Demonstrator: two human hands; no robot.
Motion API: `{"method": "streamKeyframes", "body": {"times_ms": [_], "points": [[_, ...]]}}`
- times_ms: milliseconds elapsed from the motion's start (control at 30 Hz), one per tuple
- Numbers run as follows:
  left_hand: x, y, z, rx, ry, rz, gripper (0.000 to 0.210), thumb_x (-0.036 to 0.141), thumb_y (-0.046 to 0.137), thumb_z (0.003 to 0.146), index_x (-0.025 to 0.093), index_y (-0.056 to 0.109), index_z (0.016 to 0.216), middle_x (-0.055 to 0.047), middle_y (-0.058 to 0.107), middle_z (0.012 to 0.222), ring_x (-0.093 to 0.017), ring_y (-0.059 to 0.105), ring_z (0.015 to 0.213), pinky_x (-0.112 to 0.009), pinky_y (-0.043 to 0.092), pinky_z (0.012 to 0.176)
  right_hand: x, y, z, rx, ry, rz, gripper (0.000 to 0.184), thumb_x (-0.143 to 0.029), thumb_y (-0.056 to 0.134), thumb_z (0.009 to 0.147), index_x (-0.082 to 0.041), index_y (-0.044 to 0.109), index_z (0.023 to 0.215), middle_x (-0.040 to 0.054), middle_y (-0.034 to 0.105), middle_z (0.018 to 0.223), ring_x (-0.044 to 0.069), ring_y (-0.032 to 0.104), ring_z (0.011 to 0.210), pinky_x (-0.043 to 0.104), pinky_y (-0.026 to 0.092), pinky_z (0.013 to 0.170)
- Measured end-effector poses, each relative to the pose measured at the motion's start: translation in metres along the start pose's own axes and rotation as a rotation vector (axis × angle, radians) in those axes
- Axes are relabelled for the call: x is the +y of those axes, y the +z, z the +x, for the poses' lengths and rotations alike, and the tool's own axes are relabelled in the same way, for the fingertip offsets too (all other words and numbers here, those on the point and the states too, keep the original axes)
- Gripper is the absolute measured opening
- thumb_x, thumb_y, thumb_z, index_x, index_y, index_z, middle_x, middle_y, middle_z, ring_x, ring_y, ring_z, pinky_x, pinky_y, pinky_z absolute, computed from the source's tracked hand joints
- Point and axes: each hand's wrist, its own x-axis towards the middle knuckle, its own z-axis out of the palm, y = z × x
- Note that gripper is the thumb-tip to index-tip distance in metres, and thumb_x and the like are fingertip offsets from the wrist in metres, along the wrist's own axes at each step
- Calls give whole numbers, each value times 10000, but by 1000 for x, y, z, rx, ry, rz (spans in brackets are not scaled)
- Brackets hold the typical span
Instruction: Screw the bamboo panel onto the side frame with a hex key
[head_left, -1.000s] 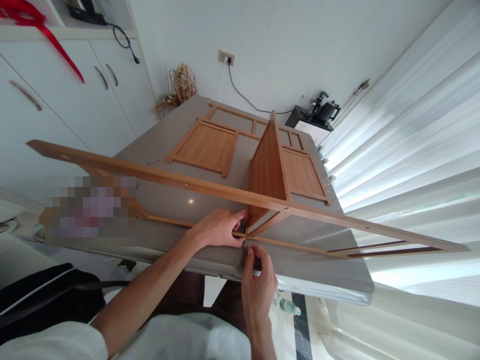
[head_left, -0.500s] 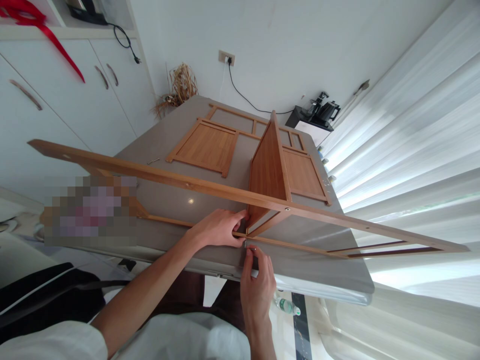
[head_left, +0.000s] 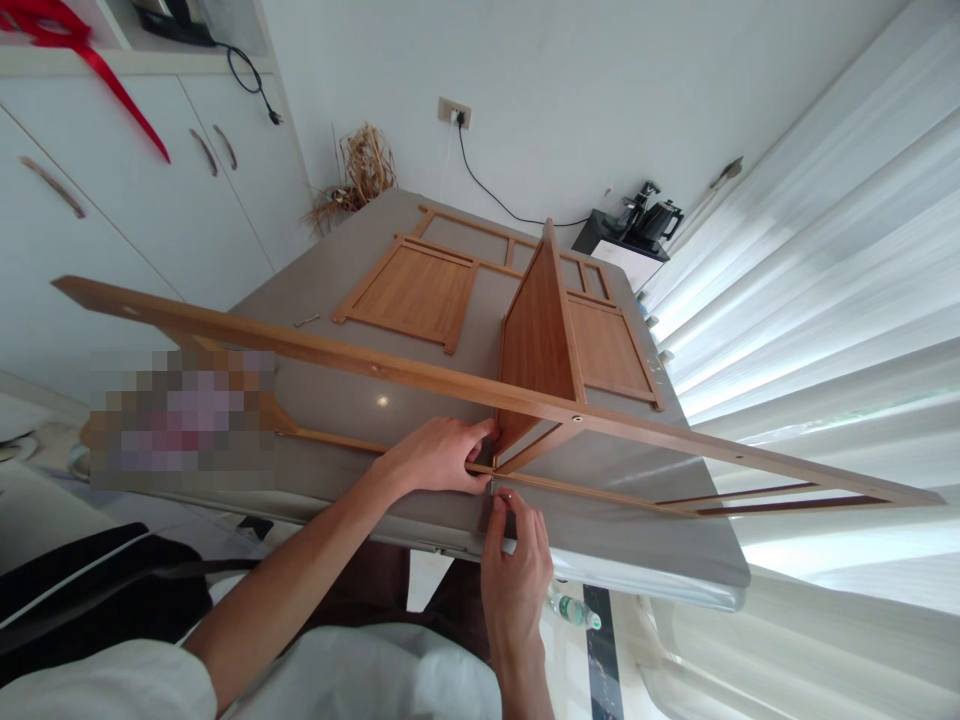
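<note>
A wooden frame stands on its edge along the near side of the table, with an upright wooden panel meeting it crosswise. My left hand is closed around the frame's lower rail beside the joint with the panel, its thumb side against the panel. Just below that joint, my right hand pinches a thin metal hex key, mostly covered by the fingertips. Its tip meets the lower rail; how deep it sits cannot be seen.
Flat on the grey table lie a framed wooden panel, another panel and a slatted frame. A small metal piece and small hardware rest there too. A plastic bottle is on the floor.
Hardly anything differs. Both hands keep their places at the joint, and the view has shifted very slightly.
</note>
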Motion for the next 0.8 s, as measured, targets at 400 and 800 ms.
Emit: {"method": "streamKeyframes", "body": {"times_ms": [400, 800], "points": [[1, -2, 0, 7, -1, -12, 398, 505, 655, 983, 168, 631, 1192, -21, 674, 935, -167, 647, 775, -369, 564, 782, 0, 0, 0, 2, -7, -6, 177, -282, 535, 1065, -213, 688, 1123, 46, 749, 980, 172, 693, 899, 285, 535, 820], [-1, -1, 0, -3, -1, -2, 384, 497, 646, 996, 163, 641, 1185, -31, 684, 967, -169, 661, 800, -373, 577, 790, 1, 1, -3, 7, 10, 5, 197, -311, 528, 1073, -220, 697, 1114, 36, 756, 967, 165, 699, 881, 281, 530, 820]]}}
